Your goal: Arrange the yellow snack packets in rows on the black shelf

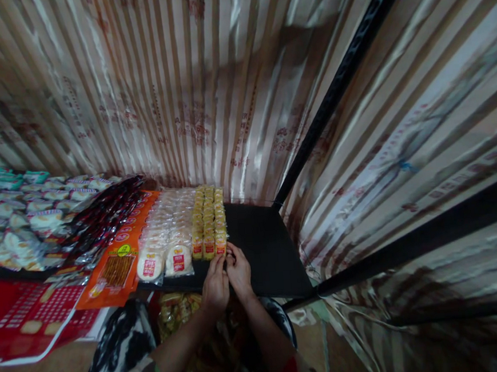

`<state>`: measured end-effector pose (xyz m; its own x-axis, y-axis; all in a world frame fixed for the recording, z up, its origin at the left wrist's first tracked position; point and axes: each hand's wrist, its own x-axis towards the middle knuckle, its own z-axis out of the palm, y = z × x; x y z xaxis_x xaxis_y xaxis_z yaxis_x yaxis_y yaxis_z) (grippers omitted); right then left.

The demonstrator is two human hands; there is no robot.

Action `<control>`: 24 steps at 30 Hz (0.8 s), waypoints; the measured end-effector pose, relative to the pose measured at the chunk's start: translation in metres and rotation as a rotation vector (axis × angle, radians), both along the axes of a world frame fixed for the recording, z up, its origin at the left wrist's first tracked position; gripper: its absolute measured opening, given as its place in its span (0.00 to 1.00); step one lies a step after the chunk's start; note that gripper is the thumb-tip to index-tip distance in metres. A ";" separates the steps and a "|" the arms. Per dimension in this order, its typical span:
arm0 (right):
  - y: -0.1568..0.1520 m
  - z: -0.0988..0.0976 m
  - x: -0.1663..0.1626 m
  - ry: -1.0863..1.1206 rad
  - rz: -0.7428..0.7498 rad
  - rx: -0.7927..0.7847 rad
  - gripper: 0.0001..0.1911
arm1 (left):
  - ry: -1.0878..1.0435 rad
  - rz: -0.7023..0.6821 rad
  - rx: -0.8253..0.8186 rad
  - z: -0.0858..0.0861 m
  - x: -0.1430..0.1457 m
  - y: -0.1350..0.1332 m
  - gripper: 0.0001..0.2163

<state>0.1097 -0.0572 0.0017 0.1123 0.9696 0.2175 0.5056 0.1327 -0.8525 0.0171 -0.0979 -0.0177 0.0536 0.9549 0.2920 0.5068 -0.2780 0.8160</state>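
Both of my forearms stretch forward and converge, my left hand [215, 283] and right hand [239, 270] meeting at the front of the black shelf [264, 242]. My fingers are curled, tips drawn close together; whether they pinch anything, I cannot tell. Three rows of small yellow snack packets [207, 221] run back from me, the rightmost row's front end just beyond my fingertips. To their left lie two rows of clear-wrapped round white crackers [179, 260], then one overlapping line of orange snack-stick bags [117, 271], only the front one showing whole. Farther left are dark glossy packets [104, 214] and white packets [47, 219], too crowded to count. More yellow wrapped packets [176, 309] lie heaped below the shelf.
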 end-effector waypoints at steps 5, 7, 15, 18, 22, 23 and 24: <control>0.006 0.001 0.003 0.118 -0.040 -0.105 0.21 | -0.028 0.031 -0.034 0.001 0.004 0.002 0.25; 0.008 0.000 0.003 0.162 -0.026 -0.163 0.22 | -0.020 0.033 -0.027 -0.001 0.005 0.003 0.26; 0.007 0.003 -0.001 0.192 0.016 -0.128 0.26 | 0.083 0.103 0.016 -0.011 0.008 0.008 0.25; 0.010 0.005 -0.002 0.155 -0.050 -0.108 0.27 | 0.100 0.117 0.058 -0.013 0.007 0.007 0.24; 0.021 0.005 -0.004 0.275 -0.069 -0.138 0.33 | 0.096 0.139 0.127 -0.014 0.006 0.006 0.23; 0.025 0.005 -0.004 0.318 -0.056 -0.157 0.34 | 0.097 0.144 0.135 -0.013 0.006 0.005 0.23; 0.028 0.005 -0.005 0.355 -0.043 -0.174 0.34 | 0.099 0.148 0.138 -0.012 0.006 0.005 0.23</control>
<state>0.1051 -0.0287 0.0063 0.1918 0.9814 -0.0094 0.1775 -0.0441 -0.9831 0.0226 -0.0925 -0.0300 -0.0486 0.9061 0.4203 0.6263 -0.3002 0.7195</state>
